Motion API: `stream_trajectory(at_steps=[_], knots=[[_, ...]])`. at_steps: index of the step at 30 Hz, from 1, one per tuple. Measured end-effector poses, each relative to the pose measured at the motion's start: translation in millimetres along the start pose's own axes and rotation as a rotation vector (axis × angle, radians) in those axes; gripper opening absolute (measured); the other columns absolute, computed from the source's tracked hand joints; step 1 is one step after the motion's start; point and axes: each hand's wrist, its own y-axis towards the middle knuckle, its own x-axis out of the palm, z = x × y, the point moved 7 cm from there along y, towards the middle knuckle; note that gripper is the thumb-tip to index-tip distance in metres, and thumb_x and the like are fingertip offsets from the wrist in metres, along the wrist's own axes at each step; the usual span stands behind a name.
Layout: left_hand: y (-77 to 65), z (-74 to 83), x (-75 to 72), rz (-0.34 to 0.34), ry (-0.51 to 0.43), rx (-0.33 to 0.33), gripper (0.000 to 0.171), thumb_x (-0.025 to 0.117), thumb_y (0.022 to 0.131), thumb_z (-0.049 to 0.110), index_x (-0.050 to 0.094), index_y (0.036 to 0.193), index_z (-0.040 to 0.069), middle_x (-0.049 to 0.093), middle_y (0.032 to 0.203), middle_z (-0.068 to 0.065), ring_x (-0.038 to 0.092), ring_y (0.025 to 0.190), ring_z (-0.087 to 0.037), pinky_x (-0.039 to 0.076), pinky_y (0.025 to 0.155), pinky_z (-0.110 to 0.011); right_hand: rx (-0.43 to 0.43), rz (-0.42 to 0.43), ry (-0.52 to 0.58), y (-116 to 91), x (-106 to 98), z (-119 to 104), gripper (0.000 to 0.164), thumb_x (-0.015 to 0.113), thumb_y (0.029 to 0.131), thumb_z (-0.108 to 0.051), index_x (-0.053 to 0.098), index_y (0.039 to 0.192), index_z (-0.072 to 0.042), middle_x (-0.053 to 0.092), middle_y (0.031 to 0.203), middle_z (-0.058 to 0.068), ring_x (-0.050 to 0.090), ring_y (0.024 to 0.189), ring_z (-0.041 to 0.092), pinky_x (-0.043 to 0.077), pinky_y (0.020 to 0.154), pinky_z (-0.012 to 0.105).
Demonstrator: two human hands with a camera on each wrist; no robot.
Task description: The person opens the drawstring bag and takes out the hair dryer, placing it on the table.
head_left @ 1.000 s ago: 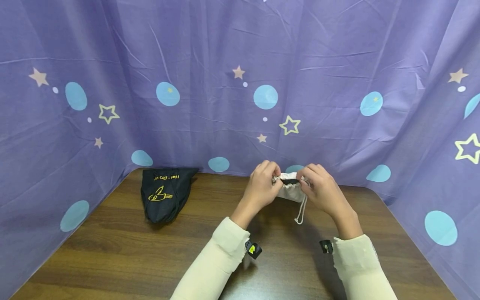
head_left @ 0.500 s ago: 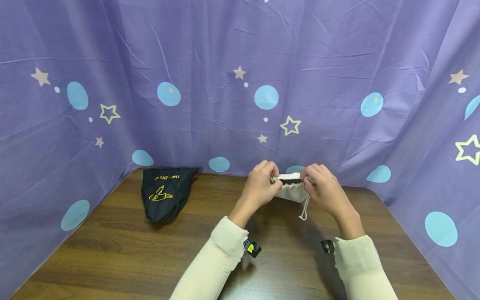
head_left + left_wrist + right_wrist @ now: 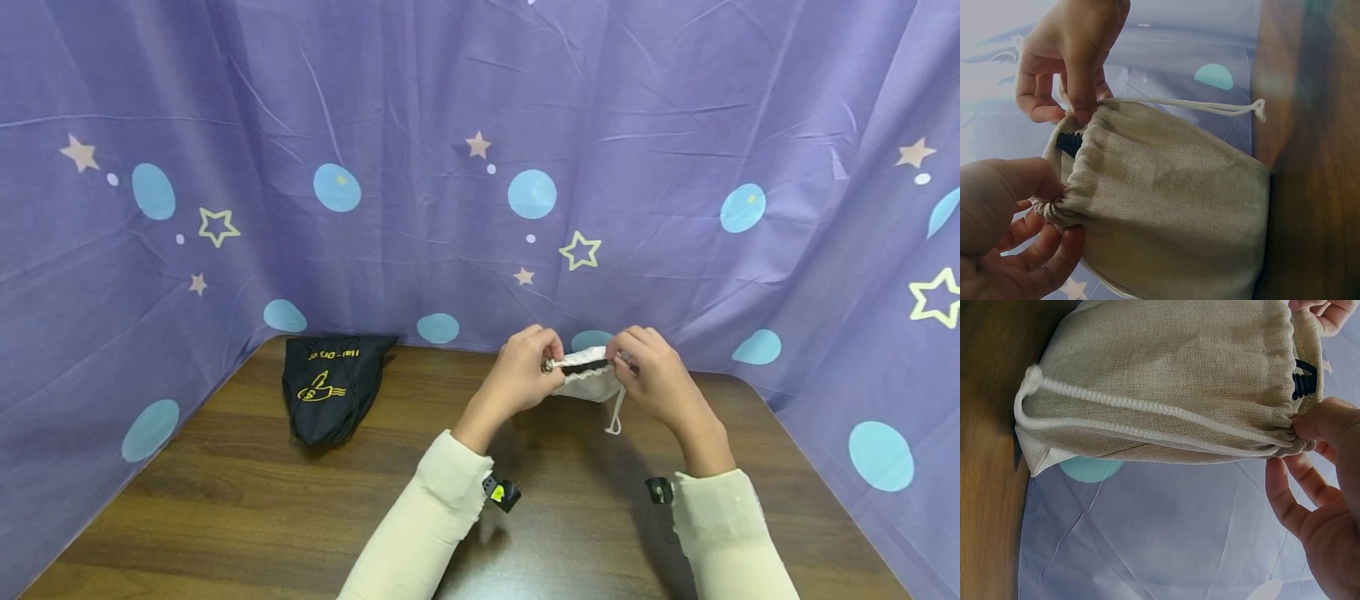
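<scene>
A beige cloth drawstring bag (image 3: 1172, 187) stands on the table between both hands, its gathered mouth partly spread. My left hand (image 3: 522, 371) pinches the left side of the rim between thumb and fingers. On the opposite side, my right hand (image 3: 651, 375) pinches the rim near where the cord comes out. That white cord (image 3: 1147, 406) hangs in a knotted loop down the bag's right side. Inside the mouth, a black ribbed piece (image 3: 1304, 385) shows in the right wrist view; the rest of what the bag holds is hidden.
A black cloth pouch (image 3: 330, 392) with yellow hair-dryer lettering and drawing lies at the table's back left. Behind the wooden table (image 3: 300, 517) hangs a purple curtain (image 3: 420, 250) with stars and blue dots, also along both sides.
My right hand has moved slightly right along the rim, and the bag's mouth has spread wider. The cord's loop has shifted right with it. The black pouch has stayed put.
</scene>
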Motion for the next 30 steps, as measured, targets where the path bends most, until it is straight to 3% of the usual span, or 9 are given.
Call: stream_trajectory(at_steps=[14,24,30], knots=[[1.1,-5.6,-4.1,0.065,-0.003,-0.001,0.022,0.073,0.069,0.002,0.059,0.081,0.014,0.053,0.080,0.002,0.050,0.075,-0.014,0.042,0.067,-0.029,-0.017,-0.006,0.008,0.1,0.0,1.0,0.031,0.068,0.072,0.018,0.063,0.090,-0.007,0.063,0.089,0.003,0.052,0.079,0.023,0.043,0.066,0.038],[0.0,-6.0,-7.1,0.086,-0.022,-0.013,0.020,0.073,0.071,0.002,0.059,0.080,0.012,0.054,0.081,0.001,0.051,0.073,-0.014,0.041,0.066,-0.028,-0.003,-0.017,0.027,-2.8,-2.7,4.6,0.032,0.066,0.070,0.018,0.064,0.091,-0.006,0.064,0.090,0.003,0.053,0.079,0.022,0.043,0.069,0.036],[0.7,-4.2,-8.0,0.111,-0.013,0.013,0.020,0.073,0.071,0.002,0.059,0.080,0.012,0.054,0.080,0.000,0.051,0.073,-0.015,0.042,0.067,-0.029,0.030,-0.006,0.016,-3.0,-5.2,7.0,0.031,0.068,0.071,0.015,0.066,0.092,-0.008,0.063,0.092,0.006,0.052,0.081,0.024,0.041,0.071,0.037]])
